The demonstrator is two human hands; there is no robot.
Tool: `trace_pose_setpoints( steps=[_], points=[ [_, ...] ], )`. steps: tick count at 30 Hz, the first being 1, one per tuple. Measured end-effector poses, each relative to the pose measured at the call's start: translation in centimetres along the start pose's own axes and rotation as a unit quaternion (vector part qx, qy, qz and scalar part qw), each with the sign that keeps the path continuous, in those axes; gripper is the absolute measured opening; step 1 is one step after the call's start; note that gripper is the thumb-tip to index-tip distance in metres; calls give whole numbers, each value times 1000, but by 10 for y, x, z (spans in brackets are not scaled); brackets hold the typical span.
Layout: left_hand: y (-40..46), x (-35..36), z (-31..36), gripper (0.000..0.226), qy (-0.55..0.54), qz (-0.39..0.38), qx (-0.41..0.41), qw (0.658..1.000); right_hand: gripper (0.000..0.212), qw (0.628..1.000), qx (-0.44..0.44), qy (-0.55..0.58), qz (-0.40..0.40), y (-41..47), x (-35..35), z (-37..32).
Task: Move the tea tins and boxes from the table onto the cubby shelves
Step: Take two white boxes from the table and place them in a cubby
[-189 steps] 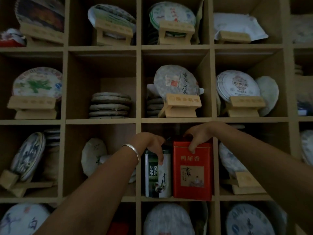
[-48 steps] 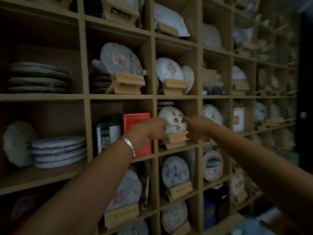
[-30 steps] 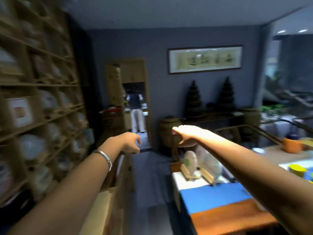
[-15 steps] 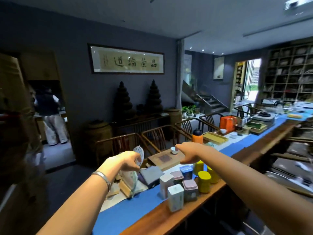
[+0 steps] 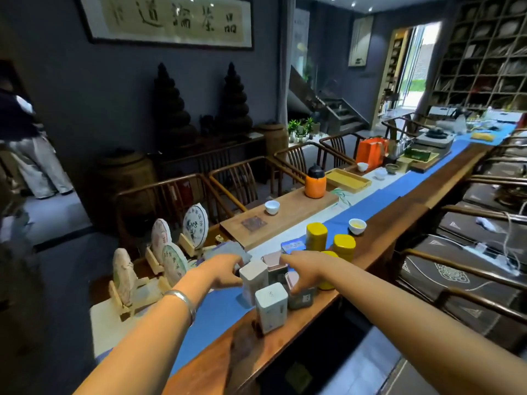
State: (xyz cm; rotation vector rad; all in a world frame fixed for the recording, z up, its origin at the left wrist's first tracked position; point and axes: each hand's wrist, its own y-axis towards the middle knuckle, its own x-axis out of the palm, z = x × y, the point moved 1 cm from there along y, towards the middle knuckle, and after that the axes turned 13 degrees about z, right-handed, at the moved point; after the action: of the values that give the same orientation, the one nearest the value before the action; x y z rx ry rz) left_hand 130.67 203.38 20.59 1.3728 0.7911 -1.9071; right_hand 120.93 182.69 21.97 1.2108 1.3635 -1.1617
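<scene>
A cluster of tea tins stands on the blue runner (image 5: 216, 309) of the long wooden table (image 5: 399, 220). Nearest me is a short white tin (image 5: 271, 306), with a taller white tin (image 5: 253, 277) behind it. My left hand (image 5: 221, 273) reaches the tall white tin's left side, its fingers fairly straight. My right hand (image 5: 302, 269) comes down with curled fingers on a grey tin with a pink lid (image 5: 299, 296). Behind stand another pink-lidded tin (image 5: 272, 263), a blue tin (image 5: 293, 246), two yellow tins (image 5: 316, 236) (image 5: 344, 247) and a dark grey box (image 5: 228, 250).
Tea cakes on wooden stands (image 5: 195, 223) stand left of the tins. Beyond are a wooden tea tray (image 5: 285, 216), an orange pot (image 5: 315, 185) and a small cup (image 5: 357, 226). Wooden chairs (image 5: 228, 181) line the far side. A person (image 5: 28, 155) stands in the left doorway. Cubby shelves (image 5: 484, 52) fill the far right wall.
My view swung from the cubby shelves, where the green and red tins were set, round to the table. Both empty hands dropped onto the tin cluster.
</scene>
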Motion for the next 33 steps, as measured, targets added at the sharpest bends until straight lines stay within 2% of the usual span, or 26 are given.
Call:
trace_pose_setpoints(
  steps=[2, 7, 12, 17, 20, 23, 26, 29, 33],
  points=[
    [27, 16, -11, 54, -22, -1, 0, 1000, 71, 1000, -6, -1, -7, 22, 21, 6],
    [88, 65, -46, 84, -112, 12, -10, 994, 83, 996, -31, -44, -66, 77, 84, 23],
    [128, 112, -63, 96, -114, 43, -52, 991, 93, 991, -76, -64, -88, 100, 139, 31],
    [153, 145, -55, 73, -114, 38, -36, 992, 67, 993, -103, -26, -51, 109, 174, 30],
    [163, 158, -50, 60, -100, 53, -49, 992, 68, 993, -104, 10, -51, 114, 180, 34],
    [172, 162, -48, 59, -113, 53, -70, 990, 70, 993, -103, 38, -46, 116, 180, 35],
    [178, 160, -48, 57, -106, 36, -68, 991, 66, 993, -96, 51, -42, 114, 180, 37],
    [177, 153, -53, 52, -108, 15, -55, 993, 66, 990, -82, 86, -71, 116, 177, 39],
    [160, 141, -65, 57, -59, -14, -53, 997, 66, 988, -91, 82, -95, 121, 170, 39]
  ],
)
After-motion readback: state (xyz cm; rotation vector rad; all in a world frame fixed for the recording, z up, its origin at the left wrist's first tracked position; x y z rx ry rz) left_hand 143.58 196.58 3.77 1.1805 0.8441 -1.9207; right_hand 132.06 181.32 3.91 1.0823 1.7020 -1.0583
